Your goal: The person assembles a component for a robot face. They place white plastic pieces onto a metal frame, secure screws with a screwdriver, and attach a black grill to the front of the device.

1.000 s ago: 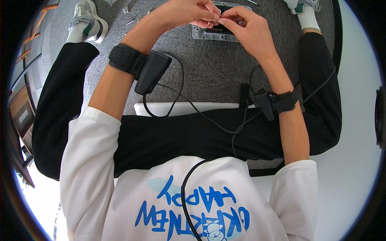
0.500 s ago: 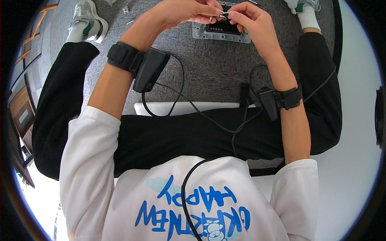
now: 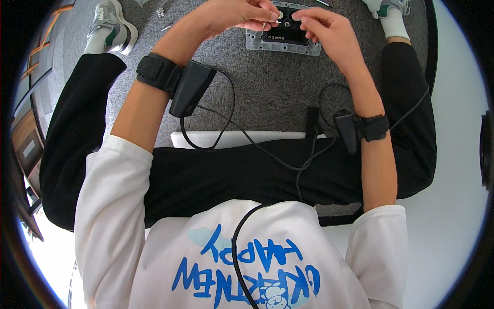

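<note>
Head view: at twelve o'clock the left hand (image 3: 242, 13) has its fingers (image 3: 267, 21) pinched together on a small thin metal pin (image 3: 275, 22), too small to tell more. Just beside it, toward one o'clock, the right hand (image 3: 324, 26) curls its fingers loosely, thumb and forefinger tip close together near the pin's end; whether they touch it I cannot tell. Directly beneath both lies a grey rectangular plastic frame with a dark inset (image 3: 283, 44), flat on the grey carpeted floor (image 3: 267, 92).
</note>
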`<state>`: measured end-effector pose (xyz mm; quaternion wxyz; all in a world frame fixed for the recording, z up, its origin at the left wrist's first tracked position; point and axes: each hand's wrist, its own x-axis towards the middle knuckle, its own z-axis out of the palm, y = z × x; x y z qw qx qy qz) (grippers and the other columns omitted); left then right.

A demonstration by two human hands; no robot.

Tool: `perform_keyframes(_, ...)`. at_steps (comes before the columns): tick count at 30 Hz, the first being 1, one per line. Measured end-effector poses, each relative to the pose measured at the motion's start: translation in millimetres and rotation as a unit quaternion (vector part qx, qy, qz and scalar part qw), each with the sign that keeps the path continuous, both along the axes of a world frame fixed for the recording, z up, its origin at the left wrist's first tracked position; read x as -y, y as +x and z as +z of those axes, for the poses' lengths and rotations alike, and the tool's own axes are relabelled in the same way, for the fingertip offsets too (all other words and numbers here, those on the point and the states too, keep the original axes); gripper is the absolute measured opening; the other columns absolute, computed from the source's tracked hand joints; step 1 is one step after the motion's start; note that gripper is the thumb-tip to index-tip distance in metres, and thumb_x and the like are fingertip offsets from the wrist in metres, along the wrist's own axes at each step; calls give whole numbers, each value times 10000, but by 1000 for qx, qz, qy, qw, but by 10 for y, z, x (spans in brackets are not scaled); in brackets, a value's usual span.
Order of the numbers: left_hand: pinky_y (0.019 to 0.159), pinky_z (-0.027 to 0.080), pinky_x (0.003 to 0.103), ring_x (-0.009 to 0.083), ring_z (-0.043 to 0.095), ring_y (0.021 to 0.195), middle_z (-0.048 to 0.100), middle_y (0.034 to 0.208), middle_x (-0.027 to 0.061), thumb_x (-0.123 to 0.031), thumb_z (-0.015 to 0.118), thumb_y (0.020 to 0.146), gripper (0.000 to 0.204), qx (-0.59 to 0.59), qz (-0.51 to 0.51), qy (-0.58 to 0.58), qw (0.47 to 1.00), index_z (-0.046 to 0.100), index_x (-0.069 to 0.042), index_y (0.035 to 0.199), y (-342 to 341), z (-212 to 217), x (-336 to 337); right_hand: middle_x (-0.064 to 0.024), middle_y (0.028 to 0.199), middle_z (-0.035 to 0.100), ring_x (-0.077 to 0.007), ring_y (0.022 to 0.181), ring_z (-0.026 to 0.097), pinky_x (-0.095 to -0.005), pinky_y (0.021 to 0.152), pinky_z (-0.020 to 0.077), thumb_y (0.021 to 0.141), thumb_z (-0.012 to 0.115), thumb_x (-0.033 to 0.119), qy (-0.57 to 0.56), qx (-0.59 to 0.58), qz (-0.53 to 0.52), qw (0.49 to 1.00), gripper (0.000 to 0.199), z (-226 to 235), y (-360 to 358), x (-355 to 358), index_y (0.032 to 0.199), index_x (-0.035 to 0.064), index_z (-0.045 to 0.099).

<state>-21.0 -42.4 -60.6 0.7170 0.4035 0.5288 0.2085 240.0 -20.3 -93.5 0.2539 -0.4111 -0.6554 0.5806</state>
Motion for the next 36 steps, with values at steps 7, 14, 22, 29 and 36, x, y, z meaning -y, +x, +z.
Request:
perform_keyframes(7, 761, 583, 246, 137, 694, 826, 724, 954, 81, -105, 697, 984, 149, -24, 10, -3, 1000, 692, 29, 1049, 31, 27, -23, -89, 947, 767, -167, 826, 739, -300, 748, 596, 982, 624, 126, 102, 103, 41, 989, 261, 52, 25, 37, 1202, 82, 757)
perform_keyframes(14, 750, 580, 245, 136, 692, 825, 723, 943, 80, -101, 703, 975, 136, -16, 14, 11, 1000, 693, 28, 1019, -19, 46, -9, -104, 876, 745, -155, 793, 740, -306, 722, 584, 943, 708, 159, 63, 178, 61, 980, 181, 245, -64, 126, 1081, 51, 752)
perform_keyframes(22, 738, 575, 246, 133, 688, 818, 722, 929, 73, -92, 698, 970, 129, -36, 5, 36, 999, 707, 33, 999, 5, 47, -27, -133, 884, 726, -284, 756, 718, -360, 695, 562, 924, 717, 168, 239, 174, 65, 953, 142, 19, -42, 155, 1017, 68, 755)
perform_keyframes(29, 722, 565, 248, 133, 682, 798, 718, 884, 67, -92, 700, 970, 131, -16, 7, 41, 999, 722, 37, 981, -22, -8, -32, -121, 914, 720, -333, 807, 715, -412, 724, 571, 923, 701, 111, 288, 189, 81, 935, 87, 31, -113, 198, 989, 57, 715)
perform_keyframes(36, 693, 545, 253, 129, 664, 770, 707, 855, 64, -85, 705, 965, 124, -13, -3, 69, 998, 727, 37, 963, -38, -26, -28, -56, 895, 693, -274, 864, 694, -410, 728, 586, 905, 707, 92, 410, 244, 95, 873, 75, 118, -142, 259, 970, 109, 673)
